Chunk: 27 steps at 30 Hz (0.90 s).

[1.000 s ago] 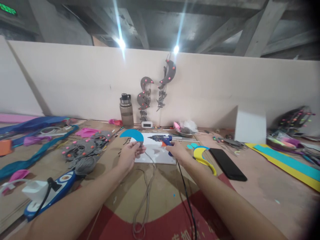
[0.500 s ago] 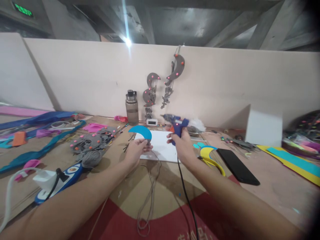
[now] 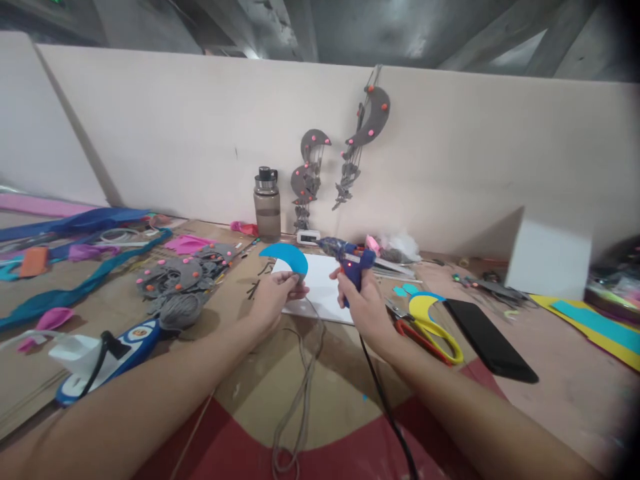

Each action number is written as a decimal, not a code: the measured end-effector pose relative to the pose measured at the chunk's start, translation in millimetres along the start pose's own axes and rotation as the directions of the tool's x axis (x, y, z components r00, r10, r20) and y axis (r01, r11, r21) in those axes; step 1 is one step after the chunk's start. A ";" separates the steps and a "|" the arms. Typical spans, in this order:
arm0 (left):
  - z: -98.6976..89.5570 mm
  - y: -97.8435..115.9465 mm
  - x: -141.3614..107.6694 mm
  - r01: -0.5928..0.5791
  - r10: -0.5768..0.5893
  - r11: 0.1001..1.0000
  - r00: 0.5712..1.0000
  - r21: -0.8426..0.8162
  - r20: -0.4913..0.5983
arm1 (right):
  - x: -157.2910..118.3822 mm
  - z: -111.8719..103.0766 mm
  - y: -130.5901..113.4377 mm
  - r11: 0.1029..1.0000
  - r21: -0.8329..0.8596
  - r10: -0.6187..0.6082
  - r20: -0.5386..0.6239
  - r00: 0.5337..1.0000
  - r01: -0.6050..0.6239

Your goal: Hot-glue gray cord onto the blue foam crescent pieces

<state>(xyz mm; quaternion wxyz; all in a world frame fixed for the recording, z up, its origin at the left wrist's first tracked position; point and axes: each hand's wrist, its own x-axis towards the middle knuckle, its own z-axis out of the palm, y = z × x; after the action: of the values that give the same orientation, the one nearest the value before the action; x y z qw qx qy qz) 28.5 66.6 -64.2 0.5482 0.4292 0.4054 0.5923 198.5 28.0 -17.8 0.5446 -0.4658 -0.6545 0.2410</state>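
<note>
Pinched in the fingers of my left hand (image 3: 278,295) is a blue crescent cutout (image 3: 286,253), its lower end between thumb and fingers. A grey cord (image 3: 311,363) runs down from that hand and lies looped on the cardboard. My right hand (image 3: 364,303) is wrapped round the handle of a blue hot glue gun (image 3: 356,263) with a small red light glowing. The gun's nozzle points left, a short way right of the crescent and apart from it. Beneath both hands lies a white sheet (image 3: 325,300).
Scissors (image 3: 440,337), a yellow crescent (image 3: 423,307) and a black phone (image 3: 487,339) lie to the right. A bottle (image 3: 267,210) and a small digital display (image 3: 308,237) stand behind. Left are a grey yarn ball (image 3: 181,311) and a power strip (image 3: 117,353). Grey crescent hangings (image 3: 376,117) hang on the wall.
My view has tilted down slightly and shifted. The glue gun, smeared by motion before, now sits a little lower, its nozzle closer to the blue crescent. Both hands keep their holds.
</note>
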 end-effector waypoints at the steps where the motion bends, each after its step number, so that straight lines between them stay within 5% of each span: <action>1: 0.3 0.6 -1.3 0.001 -0.001 1.000 1.000 0.010 -0.007 | -5.0 1.1 4.9 1.000 -0.030 0.005 0.038 0.999 -0.004; 11: 0.9 -3.3 2.8 0.032 -0.031 0.999 0.998 0.012 -0.056 | -24.7 13.1 13.9 0.964 -0.248 -0.049 0.174 0.984 0.092; 27: 2.9 0.3 1.0 0.029 -0.029 1.000 0.997 -0.008 -0.070 | -26.8 13.7 15.3 0.917 -0.384 -0.043 0.178 0.983 0.110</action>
<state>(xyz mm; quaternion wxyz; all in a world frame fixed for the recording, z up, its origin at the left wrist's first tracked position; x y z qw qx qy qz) 31.2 67.6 -63.0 0.5435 0.4004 0.4287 0.6005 190.3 14.2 -47.4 0.3930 -0.5177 -0.7502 0.1214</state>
